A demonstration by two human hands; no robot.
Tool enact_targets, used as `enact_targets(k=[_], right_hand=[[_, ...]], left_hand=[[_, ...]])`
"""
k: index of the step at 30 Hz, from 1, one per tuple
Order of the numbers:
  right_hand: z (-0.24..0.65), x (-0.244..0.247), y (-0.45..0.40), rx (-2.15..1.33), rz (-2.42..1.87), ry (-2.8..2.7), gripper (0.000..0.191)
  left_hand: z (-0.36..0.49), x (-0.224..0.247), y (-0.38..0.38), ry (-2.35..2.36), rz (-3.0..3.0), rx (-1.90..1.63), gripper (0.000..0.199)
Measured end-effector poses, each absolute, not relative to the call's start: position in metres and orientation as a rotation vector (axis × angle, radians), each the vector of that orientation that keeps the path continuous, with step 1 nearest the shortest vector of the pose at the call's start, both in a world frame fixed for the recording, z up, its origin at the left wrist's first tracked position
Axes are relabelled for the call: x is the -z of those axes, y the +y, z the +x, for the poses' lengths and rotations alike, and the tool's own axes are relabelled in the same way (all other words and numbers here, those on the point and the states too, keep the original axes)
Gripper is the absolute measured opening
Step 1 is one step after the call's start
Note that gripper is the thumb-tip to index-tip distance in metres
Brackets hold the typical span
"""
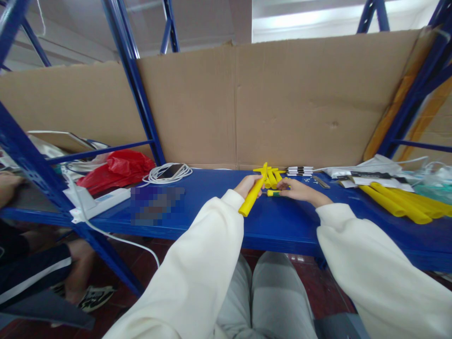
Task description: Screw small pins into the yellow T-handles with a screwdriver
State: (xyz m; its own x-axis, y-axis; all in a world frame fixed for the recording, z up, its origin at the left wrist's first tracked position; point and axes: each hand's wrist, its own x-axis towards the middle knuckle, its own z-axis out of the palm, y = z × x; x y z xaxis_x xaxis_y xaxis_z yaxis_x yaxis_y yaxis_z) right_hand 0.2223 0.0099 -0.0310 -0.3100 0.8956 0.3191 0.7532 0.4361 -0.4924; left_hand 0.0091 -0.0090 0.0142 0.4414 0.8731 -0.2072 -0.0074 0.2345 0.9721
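Note:
My left hand is closed around a yellow plastic tube, which slants with its wide round end toward me and its narrow end, with a crosspiece, away from me. In my right hand is a small screwdriver with a yellow and green handle, pointing left at the tube's side. Whether its tip touches the tube is too small to tell. Just behind my hands, several yellow parts lie together on the blue shelf top.
Several yellow tubes lie at the right, near plastic bags. Black-and-white packets and a small metal strip lie behind my right hand. Leftward are a coiled white cable, red bag and power strip. Cardboard stands behind.

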Motion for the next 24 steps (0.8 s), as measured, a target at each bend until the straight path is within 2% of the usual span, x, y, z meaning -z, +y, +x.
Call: enact_targets(k=[10, 16, 24], right_hand=[[0.212, 0.031, 0.014, -0.252, -1.136, -2.015, 0.015], [0.212, 0.029, 0.012, -0.244, -1.121, -1.996, 0.015], [0.211, 0.026, 0.008, -0.247, -1.137, -2.004, 0.012]], left_hand=[[0.015, -0.007, -0.009, 0.806, 1.249, -0.649, 0.026], [0.017, -0.006, -0.010, 0.802, 1.286, -0.649, 0.024], [0.015, -0.002, -0.008, 0.757, 1.336, -0.654, 0.013]])
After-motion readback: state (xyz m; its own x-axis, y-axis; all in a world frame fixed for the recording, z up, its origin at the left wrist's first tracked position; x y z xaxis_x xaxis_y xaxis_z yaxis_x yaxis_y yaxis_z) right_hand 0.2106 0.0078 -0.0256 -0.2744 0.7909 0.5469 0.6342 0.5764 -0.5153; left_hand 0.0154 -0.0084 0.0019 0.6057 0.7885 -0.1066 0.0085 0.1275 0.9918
